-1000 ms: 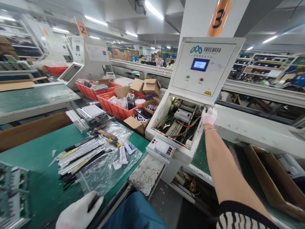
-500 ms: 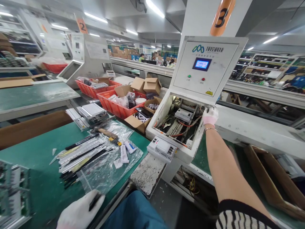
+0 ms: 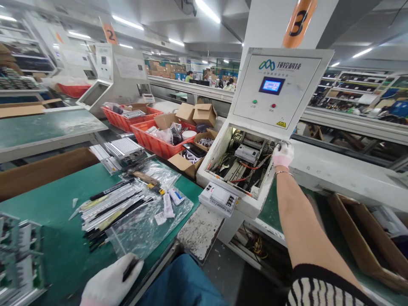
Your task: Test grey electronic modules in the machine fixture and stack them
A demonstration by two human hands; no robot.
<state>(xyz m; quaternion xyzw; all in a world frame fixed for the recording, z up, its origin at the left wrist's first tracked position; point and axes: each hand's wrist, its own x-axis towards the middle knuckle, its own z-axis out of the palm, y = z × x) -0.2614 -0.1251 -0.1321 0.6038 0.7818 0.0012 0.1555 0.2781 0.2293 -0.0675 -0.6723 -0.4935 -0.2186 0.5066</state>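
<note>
My right hand point(image 3: 283, 154), in a white and pink glove, rests with bent fingers on the right rim of the machine's opening point(image 3: 267, 187); whether it grips anything is hidden. Inside the opening lies a white module point(image 3: 246, 153) among metal rails and orange-red tubing. A second white module point(image 3: 218, 198) sits in front of the opening, above a worn metal plate point(image 3: 200, 231). My left hand point(image 3: 111, 278), gloved in white, is at the front edge of the green table point(image 3: 60, 238), its fingers closed around a small black object point(image 3: 130, 269).
Metal and black strips point(image 3: 111, 208), a plastic bag point(image 3: 140, 233) and a yellow-black cutter point(image 3: 156, 187) lie on the table. Red bins point(image 3: 156, 144) and open cartons stand behind. Long cardboard trays point(image 3: 360, 238) are at the right. Circuit boards point(image 3: 21, 259) sit at lower left.
The view has shifted very slightly, so things appear a little further right. Both hands keep nearly the same places and poses.
</note>
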